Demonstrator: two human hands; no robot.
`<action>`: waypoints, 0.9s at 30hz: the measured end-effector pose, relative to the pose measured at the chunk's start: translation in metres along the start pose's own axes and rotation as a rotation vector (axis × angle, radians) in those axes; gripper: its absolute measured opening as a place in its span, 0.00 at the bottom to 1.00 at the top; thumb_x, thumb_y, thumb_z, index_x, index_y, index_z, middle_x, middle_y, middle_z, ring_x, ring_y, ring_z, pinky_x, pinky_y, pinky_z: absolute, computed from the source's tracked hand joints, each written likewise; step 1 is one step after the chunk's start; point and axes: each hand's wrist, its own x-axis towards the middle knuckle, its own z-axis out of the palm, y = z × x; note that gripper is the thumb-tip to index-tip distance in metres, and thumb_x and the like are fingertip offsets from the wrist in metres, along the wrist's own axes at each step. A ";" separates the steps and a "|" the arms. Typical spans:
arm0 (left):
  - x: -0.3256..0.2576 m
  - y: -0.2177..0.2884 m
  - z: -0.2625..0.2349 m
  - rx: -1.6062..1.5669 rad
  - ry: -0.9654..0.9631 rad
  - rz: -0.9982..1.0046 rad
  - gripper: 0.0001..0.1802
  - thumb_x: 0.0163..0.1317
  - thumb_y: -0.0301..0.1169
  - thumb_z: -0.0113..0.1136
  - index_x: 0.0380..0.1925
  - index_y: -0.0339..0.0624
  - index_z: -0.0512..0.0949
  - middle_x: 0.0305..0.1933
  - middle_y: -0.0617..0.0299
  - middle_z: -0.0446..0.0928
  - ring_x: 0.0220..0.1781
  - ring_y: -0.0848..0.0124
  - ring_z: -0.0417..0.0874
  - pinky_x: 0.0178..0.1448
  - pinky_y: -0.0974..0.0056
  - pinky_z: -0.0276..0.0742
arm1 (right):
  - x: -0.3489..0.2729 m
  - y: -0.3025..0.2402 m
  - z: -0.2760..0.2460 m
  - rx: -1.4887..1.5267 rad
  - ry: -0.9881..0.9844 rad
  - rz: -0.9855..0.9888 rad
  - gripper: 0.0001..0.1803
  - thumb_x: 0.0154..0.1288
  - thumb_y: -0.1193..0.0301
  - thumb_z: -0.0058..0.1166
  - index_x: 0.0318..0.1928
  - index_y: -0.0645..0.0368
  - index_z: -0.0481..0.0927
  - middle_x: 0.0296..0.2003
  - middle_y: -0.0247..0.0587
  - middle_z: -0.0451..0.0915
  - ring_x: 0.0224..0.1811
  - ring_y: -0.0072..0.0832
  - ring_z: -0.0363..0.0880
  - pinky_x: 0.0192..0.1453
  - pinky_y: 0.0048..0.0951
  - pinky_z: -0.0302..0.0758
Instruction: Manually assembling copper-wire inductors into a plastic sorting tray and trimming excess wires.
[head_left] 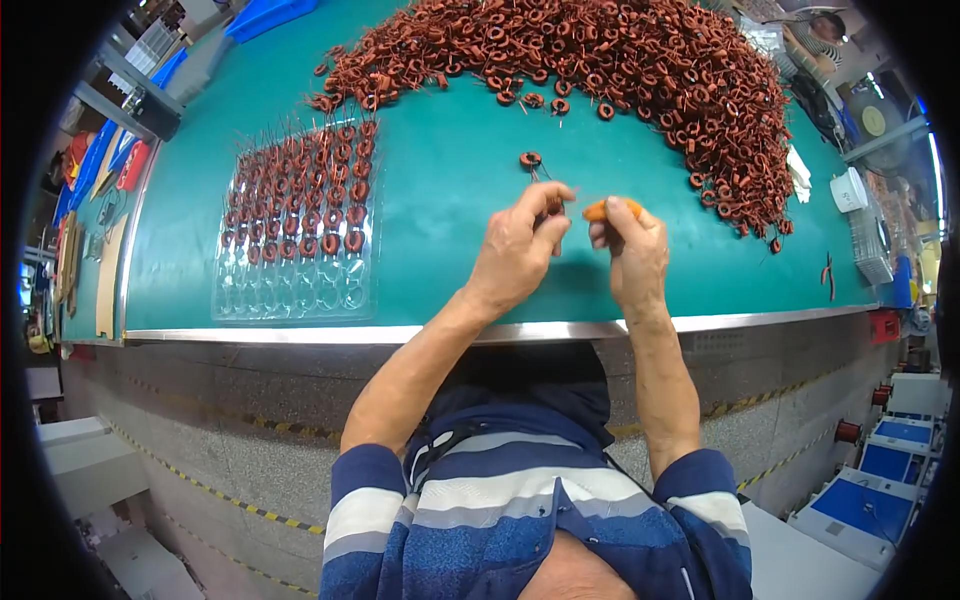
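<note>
Above the green table, my left hand (pixel 518 245) has its thumb and fingers closed in a pinch. What they hold is mostly hidden; only a small reddish bit shows at the fingertips. Facing it, my right hand (pixel 637 250) closes around a small orange piece (pixel 598 210), whose exact kind I cannot make out. Just beyond my left fingers lies a single red-brown wire-wound ring coil (pixel 530 159), its leads pointing toward that hand. Left of my hands, a clear plastic tray (pixel 290 300) holds rows of similar coils, leads sticking up; its nearest pockets hold none.
A large heap of coils (pixel 640 70) curves across the table's far side and down the right. Red-handled pliers (pixel 828 277) lie near the right edge, by a white tub (pixel 849 190). A metal strip (pixel 430 333) edges the table's front. Another person (pixel 815 45) sits at far right.
</note>
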 end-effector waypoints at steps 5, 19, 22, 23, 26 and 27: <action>-0.008 -0.020 -0.007 -0.364 -0.156 -0.145 0.15 0.71 0.35 0.50 0.44 0.31 0.72 0.26 0.63 0.73 0.28 0.75 0.78 0.33 0.70 0.75 | -0.011 -0.004 0.004 -0.198 -0.011 0.050 0.16 0.67 0.62 0.57 0.36 0.65 0.82 0.24 0.34 0.79 0.25 0.18 0.74 0.33 0.20 0.73; -0.022 -0.005 -0.007 -0.426 -0.260 -0.221 0.14 0.69 0.33 0.50 0.48 0.34 0.71 0.22 0.64 0.72 0.21 0.76 0.75 0.27 0.71 0.71 | -0.022 -0.001 0.001 0.045 -0.106 0.039 0.12 0.63 0.65 0.62 0.37 0.63 0.79 0.23 0.34 0.77 0.22 0.19 0.74 0.24 0.16 0.67; -0.025 0.001 0.004 -0.594 -0.130 -0.192 0.10 0.69 0.30 0.48 0.45 0.35 0.72 0.20 0.65 0.70 0.18 0.76 0.73 0.25 0.71 0.69 | -0.035 -0.006 0.006 -0.094 -0.045 -0.139 0.09 0.62 0.71 0.63 0.37 0.64 0.79 0.26 0.37 0.80 0.25 0.20 0.77 0.28 0.18 0.71; -0.028 0.001 0.006 -0.620 -0.120 -0.221 0.10 0.69 0.30 0.48 0.44 0.35 0.72 0.20 0.64 0.69 0.18 0.76 0.73 0.25 0.71 0.69 | -0.038 -0.006 0.007 -0.106 0.000 -0.230 0.08 0.62 0.72 0.63 0.37 0.63 0.79 0.26 0.38 0.81 0.26 0.20 0.78 0.30 0.18 0.72; -0.032 -0.003 0.009 -0.621 -0.110 -0.262 0.10 0.70 0.30 0.47 0.43 0.35 0.71 0.19 0.64 0.69 0.18 0.76 0.73 0.25 0.70 0.69 | -0.038 0.000 0.000 -0.198 -0.033 -0.222 0.07 0.62 0.74 0.62 0.38 0.64 0.79 0.27 0.38 0.81 0.26 0.20 0.78 0.31 0.19 0.74; -0.032 -0.003 0.009 -0.589 -0.106 -0.266 0.10 0.70 0.30 0.47 0.43 0.34 0.71 0.20 0.64 0.69 0.19 0.76 0.73 0.25 0.70 0.70 | -0.037 -0.001 -0.002 -0.313 -0.064 -0.244 0.08 0.62 0.74 0.62 0.38 0.64 0.79 0.26 0.38 0.81 0.26 0.20 0.78 0.31 0.19 0.74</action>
